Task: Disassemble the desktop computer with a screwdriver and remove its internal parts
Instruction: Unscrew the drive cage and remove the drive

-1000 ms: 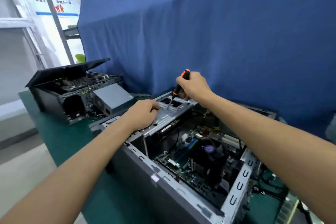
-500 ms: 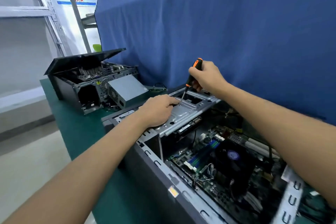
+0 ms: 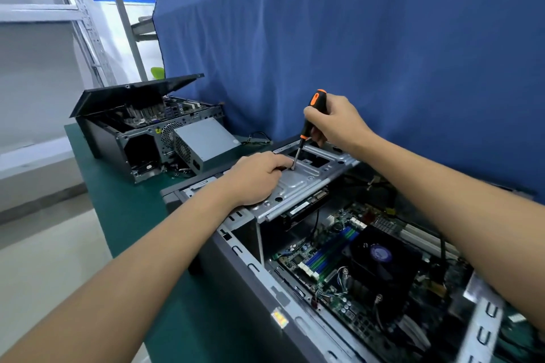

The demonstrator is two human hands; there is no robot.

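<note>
An open desktop case [image 3: 253, 283] lies on its side on the green table, its motherboard [image 3: 333, 262] and black CPU fan [image 3: 380, 259] exposed. A silver drive bracket [image 3: 298, 186] spans the case's far end. My right hand [image 3: 336, 122] grips the black-and-orange screwdriver [image 3: 312, 115], held nearly upright with its tip on the bracket. My left hand [image 3: 253, 178] rests on the bracket with its fingers curled beside the tip; whether they pinch the shaft or a screw is hidden.
A second opened computer [image 3: 132, 127] stands at the table's far left with a grey power supply [image 3: 203, 141] leaning against it. A blue curtain [image 3: 354, 38] hangs right behind the table [image 3: 124, 209]. The floor drops away left of the table edge.
The view has swung so everything sits further right and lower. The screwdriver stays on the bracket, slightly more upright, and both hands remain in place.
</note>
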